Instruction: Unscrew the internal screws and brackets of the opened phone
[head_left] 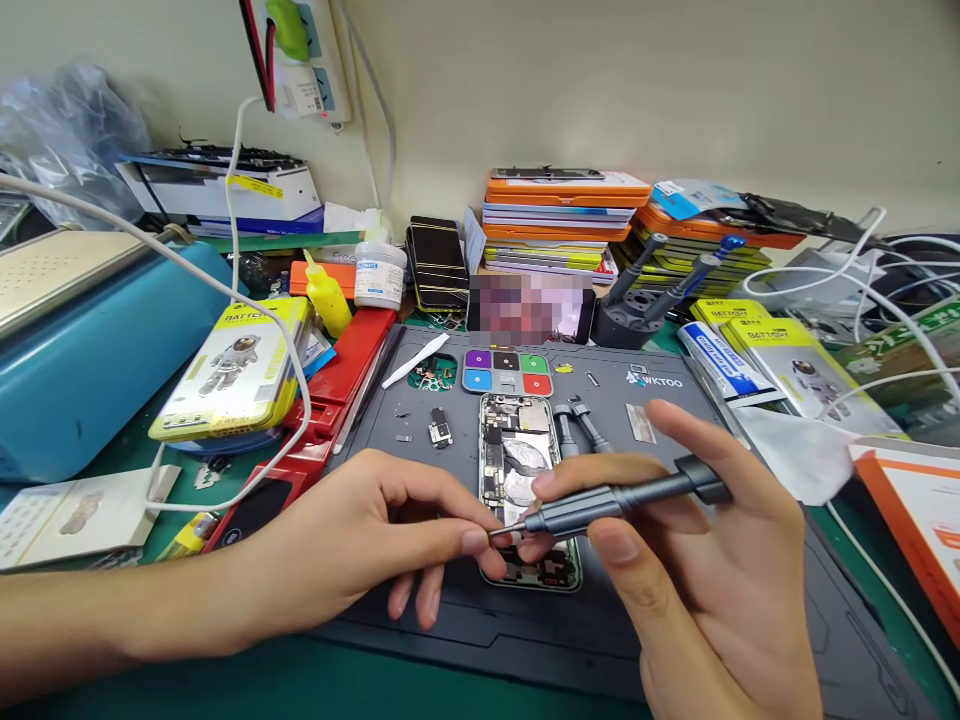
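A dark grey screwdriver (592,508) lies nearly level in my right hand (705,540), between thumb and fingers, with its capped end by the raised index finger. The thumb and index finger of my left hand (390,540) pinch at the thin tip of that screwdriver; anything tiny between them is too small to tell. Beneath both hands is an opened phone (523,455) with bare internal parts, its lower half partly hidden by my fingers. Left of the phone lies a small removed part (440,428). A tray with coloured squares (507,372) touches or nearly touches the phone's top edge.
Two more screwdrivers (589,427) lie right of the phone on the grey mat (450,640). Behind stand a screwdriver holder (634,318), a propped phone screen (531,310) and stacked boxes (559,225). A white cable (306,400) loops at left beside battery boxes (232,370).
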